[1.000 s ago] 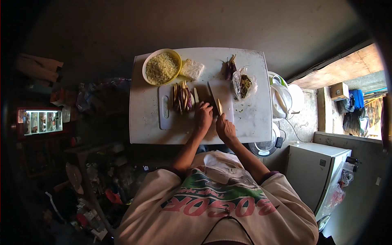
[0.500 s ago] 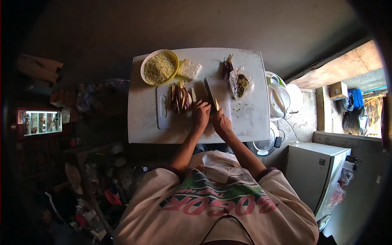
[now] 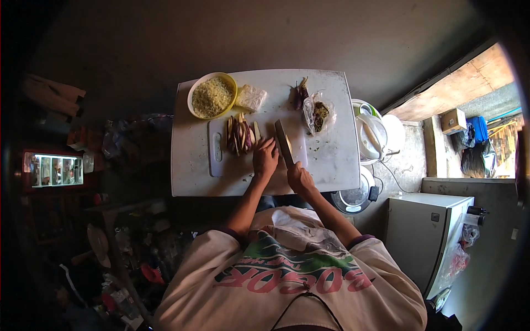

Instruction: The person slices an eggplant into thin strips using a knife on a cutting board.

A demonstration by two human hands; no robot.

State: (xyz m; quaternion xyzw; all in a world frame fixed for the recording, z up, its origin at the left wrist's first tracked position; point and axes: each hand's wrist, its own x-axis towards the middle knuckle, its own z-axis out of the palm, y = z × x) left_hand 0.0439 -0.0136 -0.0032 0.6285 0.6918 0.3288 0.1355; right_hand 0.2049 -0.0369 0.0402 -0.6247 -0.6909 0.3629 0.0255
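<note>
knife (image 3: 282, 140) was clasped by its handle in the right hand (image 3: 300, 179), slanted over the right part of the cutting board (image 3: 298, 144). the left hand (image 3: 266, 159) was placed at the board's middle; whether anything was grasped beneath its fingers could not be told. a pale eggplant piece (image 3: 290, 145) was seen on the board's right part. cut eggplants (image 3: 240, 137) were piled on the board's left part. beyond the board, a bowl (image 3: 234, 99) and whole eggplants (image 3: 301, 95) were set.
</note>
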